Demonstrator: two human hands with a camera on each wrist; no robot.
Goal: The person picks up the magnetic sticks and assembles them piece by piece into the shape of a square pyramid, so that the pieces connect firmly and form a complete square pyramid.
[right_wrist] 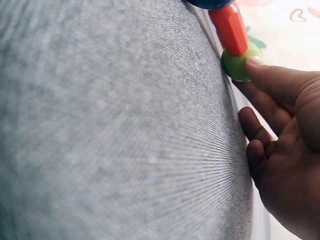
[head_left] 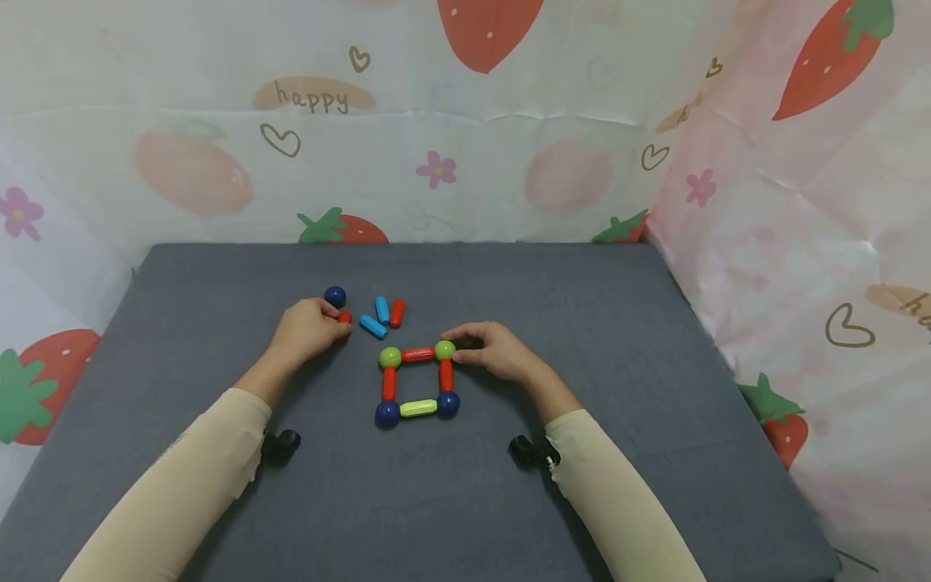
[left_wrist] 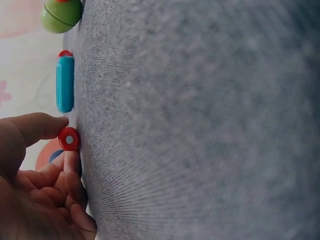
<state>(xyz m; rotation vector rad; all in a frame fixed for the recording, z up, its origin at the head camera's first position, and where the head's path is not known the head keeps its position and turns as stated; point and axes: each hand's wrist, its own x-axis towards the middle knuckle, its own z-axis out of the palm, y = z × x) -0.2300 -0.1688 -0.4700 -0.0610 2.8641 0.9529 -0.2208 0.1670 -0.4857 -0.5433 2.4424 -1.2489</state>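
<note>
A square of rods and balls lies on the grey table: two green balls (head_left: pixel 390 357) at the far corners, two blue balls (head_left: pixel 388 414) at the near ones, three red rods (head_left: pixel 389 384) and one yellow-green rod (head_left: pixel 419 408) between them. My right hand (head_left: pixel 494 352) pinches the far right green ball (right_wrist: pixel 241 65) between thumb and finger. To the left, my left hand (head_left: pixel 309 330) holds a loose red rod (left_wrist: pixel 69 139) by thumb and fingers; its end shows a silvery disc. Just beyond this hand sits a loose blue ball (head_left: pixel 335 296).
Two light-blue rods (head_left: pixel 374 326) and another red rod (head_left: pixel 397 314) lie loose behind the square. The grey cloth-covered table (head_left: pixel 465 501) ends at a printed curtain (head_left: pixel 473 186) at the back and right. A black camera piece (head_left: pixel 525 451) juts from each wrist.
</note>
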